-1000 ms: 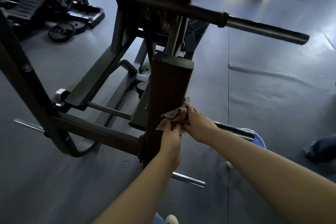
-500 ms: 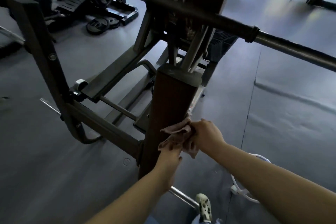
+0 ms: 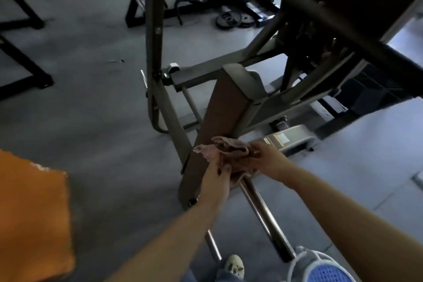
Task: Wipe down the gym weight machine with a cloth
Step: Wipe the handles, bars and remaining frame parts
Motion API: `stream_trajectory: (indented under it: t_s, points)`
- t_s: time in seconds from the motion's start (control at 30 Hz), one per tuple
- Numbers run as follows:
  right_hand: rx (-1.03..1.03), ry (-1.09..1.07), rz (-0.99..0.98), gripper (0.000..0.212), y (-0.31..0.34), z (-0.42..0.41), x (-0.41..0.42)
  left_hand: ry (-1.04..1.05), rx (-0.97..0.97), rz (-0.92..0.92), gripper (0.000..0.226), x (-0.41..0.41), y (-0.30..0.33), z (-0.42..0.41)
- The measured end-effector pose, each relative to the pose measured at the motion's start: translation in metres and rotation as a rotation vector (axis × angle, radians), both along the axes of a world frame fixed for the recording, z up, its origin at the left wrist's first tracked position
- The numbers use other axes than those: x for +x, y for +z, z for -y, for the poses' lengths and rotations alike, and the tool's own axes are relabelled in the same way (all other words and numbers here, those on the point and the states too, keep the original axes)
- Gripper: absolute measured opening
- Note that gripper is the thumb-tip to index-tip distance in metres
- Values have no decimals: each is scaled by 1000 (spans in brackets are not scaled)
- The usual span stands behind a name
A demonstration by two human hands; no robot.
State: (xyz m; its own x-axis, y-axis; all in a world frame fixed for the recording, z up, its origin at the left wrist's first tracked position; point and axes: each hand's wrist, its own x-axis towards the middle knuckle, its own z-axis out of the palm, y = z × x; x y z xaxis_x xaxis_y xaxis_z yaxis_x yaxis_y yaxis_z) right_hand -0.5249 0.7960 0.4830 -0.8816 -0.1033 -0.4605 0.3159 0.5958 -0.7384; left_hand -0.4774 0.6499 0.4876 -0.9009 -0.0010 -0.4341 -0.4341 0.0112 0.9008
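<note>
Both hands, the left hand [image 3: 215, 181] and right hand [image 3: 266, 160], grip a crumpled pink cloth [image 3: 225, 151], fingers curled into it, pressing it against the brown upright pad [image 3: 219, 117] of a weight machine [image 3: 270, 57].

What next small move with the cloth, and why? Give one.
Probably slide the cloth up the brown pad. Both hands, left and right, hold it bunched against the pad's lower part, and the long stretch above, up to the grey cap, has no cloth on it. Whether that stretch has been wiped cannot be told.
</note>
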Motion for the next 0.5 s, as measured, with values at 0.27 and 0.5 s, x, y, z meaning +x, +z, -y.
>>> stream_trajectory:
  t_s: [0.27,0.5]
  points:
    - [-222,-550,72,44,-21,-2,-2,232,-34,86,38,-10,-30,-9]
    - [-216,-92,108,23,-14,32,-2,329,265,355,16,-33,-23,-11]
